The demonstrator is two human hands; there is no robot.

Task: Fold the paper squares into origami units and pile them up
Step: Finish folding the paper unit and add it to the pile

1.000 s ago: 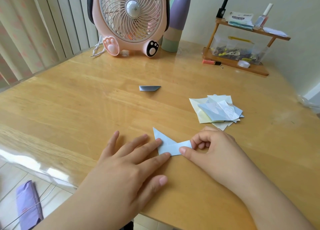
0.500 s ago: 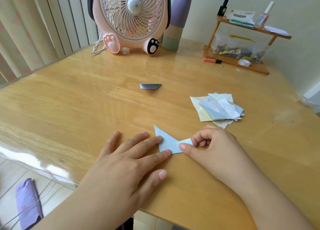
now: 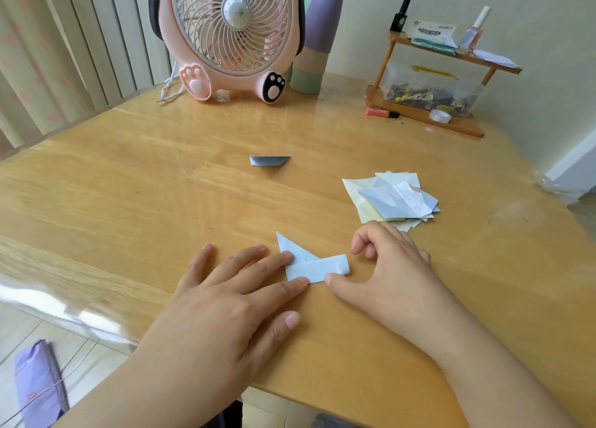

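A light blue paper, partly folded, lies flat on the wooden table near its front edge, with a pointed flap at its upper left and a folded strip to the right. My left hand lies flat, two fingertips pressing the paper's left side. My right hand sits just right of it: the thumb tip touches the strip's lower edge, and the curled fingers stay clear of the strip's end. A loose pile of paper squares, pale yellow, white and blue, lies behind my right hand. One folded dark blue unit lies further back.
A pink fan and stacked cups stand at the back. A small wooden shelf with a clear box and bottles stands at the back right. The table's front edge runs just under my wrists. A purple object lies on the floor.
My right fingers have lifted off the strip's right end, which now shows uncovered; only the thumb stays at the edge. My left hand keeps pressing the paper.
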